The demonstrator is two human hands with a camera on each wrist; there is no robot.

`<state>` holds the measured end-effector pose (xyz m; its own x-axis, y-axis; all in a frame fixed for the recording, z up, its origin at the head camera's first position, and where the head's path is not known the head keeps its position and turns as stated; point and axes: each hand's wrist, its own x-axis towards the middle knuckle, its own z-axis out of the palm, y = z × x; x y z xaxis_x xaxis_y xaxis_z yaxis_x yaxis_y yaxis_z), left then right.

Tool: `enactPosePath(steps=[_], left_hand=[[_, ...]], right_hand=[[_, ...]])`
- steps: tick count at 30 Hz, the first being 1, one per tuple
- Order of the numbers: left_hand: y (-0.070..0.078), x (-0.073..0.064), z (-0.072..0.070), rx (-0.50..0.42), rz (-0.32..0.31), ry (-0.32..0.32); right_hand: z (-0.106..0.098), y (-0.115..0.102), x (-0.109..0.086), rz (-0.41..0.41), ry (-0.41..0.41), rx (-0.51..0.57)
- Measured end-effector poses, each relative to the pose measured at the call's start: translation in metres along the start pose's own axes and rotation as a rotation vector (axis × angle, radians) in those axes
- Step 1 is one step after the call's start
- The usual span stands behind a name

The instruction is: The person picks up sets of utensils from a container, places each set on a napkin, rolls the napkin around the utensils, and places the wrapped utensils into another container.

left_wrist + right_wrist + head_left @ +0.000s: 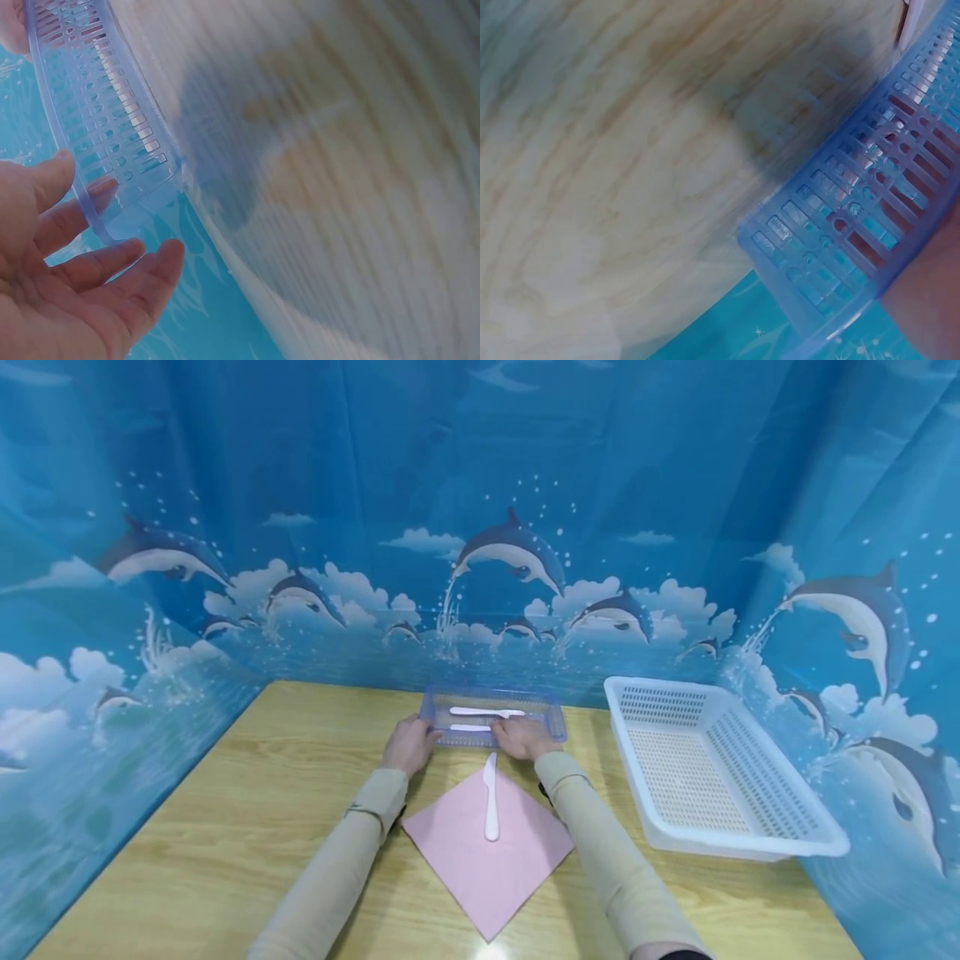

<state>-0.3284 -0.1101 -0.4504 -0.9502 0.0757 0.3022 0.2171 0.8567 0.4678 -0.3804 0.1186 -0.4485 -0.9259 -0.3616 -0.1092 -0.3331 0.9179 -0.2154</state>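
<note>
Dolphin-print curtain (480, 452) behind wood-grain table (322, 727). Blue basket (467, 739) lies beyond pink napkin (487, 885), long axis left-right; left hand (408, 745) pinches its left end, right hand (522, 737) grips front side, right of middle.

In the head view, the pale wood-grain table (337, 722) is looked at from above its near edge, forward and down, with its far edge and the blue dolphin-printed curtain (375, 485) taken in from well back. In the left wrist view, one end of the translucent blue-violet perforated plastic basket (120, 217) is faced from close by, past the left hand (82, 277). In the right wrist view, the basket is faced similarly near, with the frame tilted and a table edge slanted at the bottom. The basket and curtain are shared by all three views.
</note>
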Motion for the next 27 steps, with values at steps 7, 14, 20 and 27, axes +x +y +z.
enactPosePath(steps=[7,14,20,27], left_hand=[[0.0021,-0.0014,-0.002,0.014,-0.039,-0.024],[0.0029,-0.0012,-0.0028,0.016,-0.042,-0.032],[0.002,-0.0014,-0.0032,0.02,-0.048,-0.044],[0.0016,-0.0002,-0.003,0.035,-0.032,-0.051]], right_hand=[[0.0,0.0,0.0008,-0.005,0.036,0.055],[-0.0036,0.0018,0.0011,0.005,0.05,0.145],[-0.0037,0.0002,-0.0004,-0.028,0.089,0.163],[-0.0045,-0.0052,-0.0005,-0.104,0.178,0.205]])
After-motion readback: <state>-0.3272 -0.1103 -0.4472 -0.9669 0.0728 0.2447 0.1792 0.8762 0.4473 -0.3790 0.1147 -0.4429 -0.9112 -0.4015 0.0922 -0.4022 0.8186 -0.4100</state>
